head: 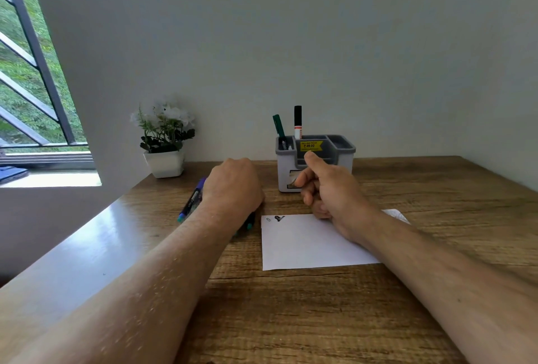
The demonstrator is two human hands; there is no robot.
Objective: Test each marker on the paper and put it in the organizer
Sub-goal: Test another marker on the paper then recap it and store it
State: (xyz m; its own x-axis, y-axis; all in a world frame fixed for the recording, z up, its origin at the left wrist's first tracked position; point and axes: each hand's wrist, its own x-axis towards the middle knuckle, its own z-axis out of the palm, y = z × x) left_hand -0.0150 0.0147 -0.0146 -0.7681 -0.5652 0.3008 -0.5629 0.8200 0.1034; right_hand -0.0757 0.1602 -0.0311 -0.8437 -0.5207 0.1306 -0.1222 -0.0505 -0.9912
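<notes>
So the wooden worktop (320, 320) has plenty of open room up front. The paper (302, 244) has two small test marks, and the organizer (316, 159) by the wall already has a green marker (278, 126) and a black marker (297, 121), so I'd guess two done. Left hand (233, 186) covers the remaining markers (190, 200) near the left edge; can't tell its grip. Right hand (329, 191) is loosely curled, thumb up, holding nothing.

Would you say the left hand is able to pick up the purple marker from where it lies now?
Probably yes. The left hand rests right beside the purple marker on the table, and nothing lies between them; whether it already touches the marker is hidden.
</notes>
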